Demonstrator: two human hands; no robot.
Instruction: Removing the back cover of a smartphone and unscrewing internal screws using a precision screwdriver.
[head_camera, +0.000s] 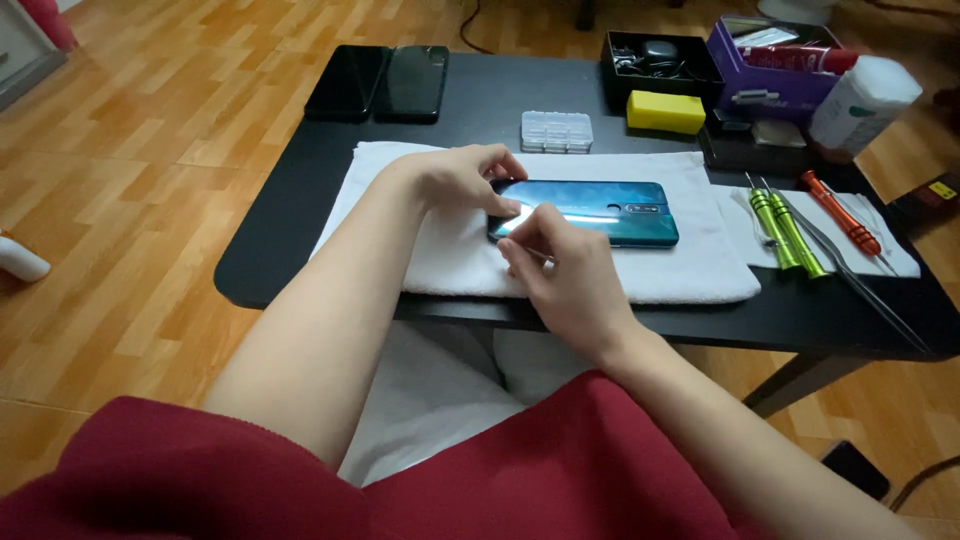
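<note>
The teal smartphone (590, 210) lay back-up on a white towel (450, 255), directly under both hands, its near left corner being the spot they worked on. The left hand (465, 180) was curled over that end of the phone, fingers pressing down on the top edge and the thumb on the glossy back, steadying it rather than gripping around it. The right hand (555, 265), just nearer the body and touching the phone's near edge, was pinched narrow on a thin metal tool (543, 258) whose tip pointed at the seam by the corner; how deep the tip sat could not be told. Judging by how things lay, the work looked barely begun: the back cover appeared whole and seated flat all along its length, no gap showed on the far side, and no part lay loose on the towel. To the right of the hands, well apart, two green screwdrivers (785, 230), an orange screwdriver (840, 212) and long tweezers (860, 280) rested untouched on a smaller white cloth (750, 240). Beyond the hands stood a clear parts box (557, 131), seemingly empty, and a yellow block (666, 112). Two dark phones (378, 83) lay farther off to the left. Most of the opening, by that look, remained to be done.
</note>
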